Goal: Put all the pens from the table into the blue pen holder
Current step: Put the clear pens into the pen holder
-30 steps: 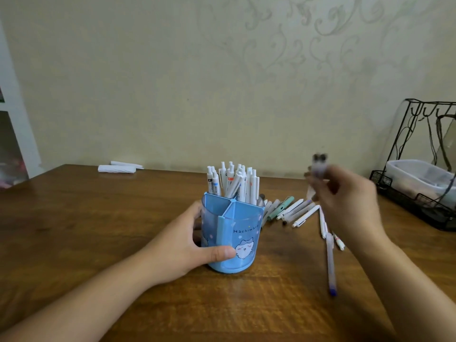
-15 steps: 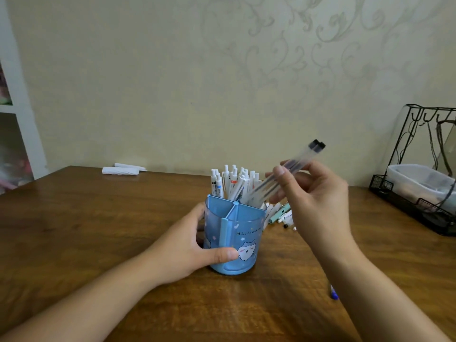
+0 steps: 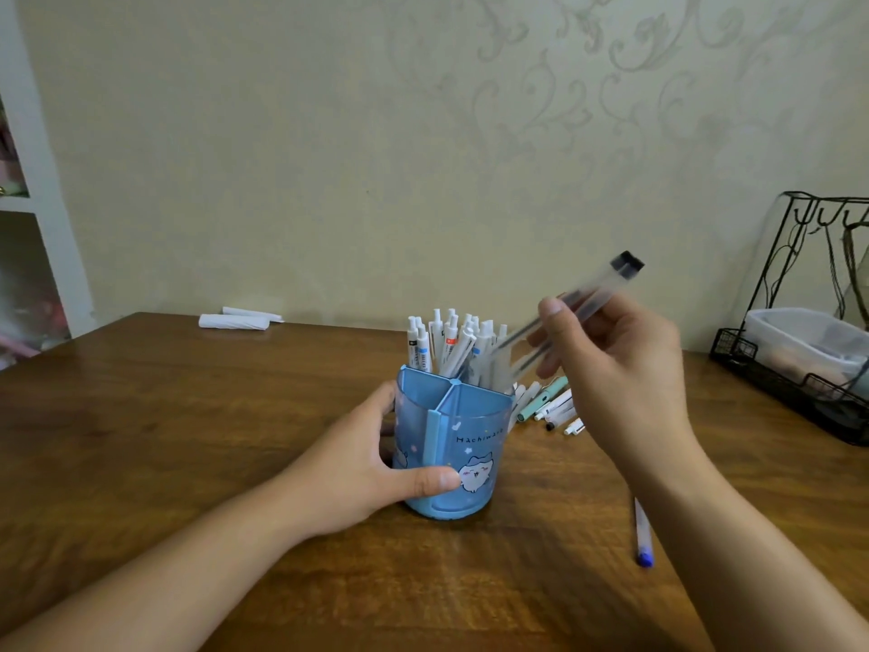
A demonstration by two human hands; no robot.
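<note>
**Clear pens pinched above the holder's rear compartment**

The grip: clear pens (image 3: 583,301) are pinched in the right hand (image 3: 620,369), long axis slanted down-left toward the blue pen holder (image 3: 454,444), which is clasped by the left hand (image 3: 357,472) on the worktop (image 3: 188,440). Loose pens (image 3: 548,404) are left behind it, a blue-tipped pen (image 3: 642,534) nearer.
</note>
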